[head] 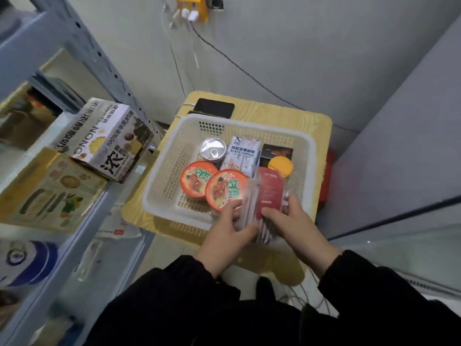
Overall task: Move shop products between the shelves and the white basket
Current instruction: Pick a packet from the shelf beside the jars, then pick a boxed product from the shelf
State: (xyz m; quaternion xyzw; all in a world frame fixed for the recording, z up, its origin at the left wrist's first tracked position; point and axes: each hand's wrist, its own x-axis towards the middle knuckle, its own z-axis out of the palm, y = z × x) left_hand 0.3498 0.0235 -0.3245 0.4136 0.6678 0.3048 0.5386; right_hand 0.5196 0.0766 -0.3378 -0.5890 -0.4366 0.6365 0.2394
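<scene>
The white basket point(164, 176) stands on a small yellow table point(319, 126). Inside it are two red noodle cups point(198, 179) point(225, 188), a silver can point(212, 149), a black coffee box point(241, 153), a dark box point(277, 152) and an orange lid point(280, 166). Over the basket's near right corner both hands hold a red-and-white packet point(269, 191), blurred by motion. My left hand point(228, 229) grips its left side and my right hand point(289, 221) grips its right side.
A grey metal shelf unit point(82, 46) fills the left, holding a milk carton box point(109, 141), a yellow box point(50, 191) and a blue-white pack point(27, 260). A black phone point(214, 108) lies behind the basket. A grey wall and cables stand at the back, a glass counter point(399, 233) on the right.
</scene>
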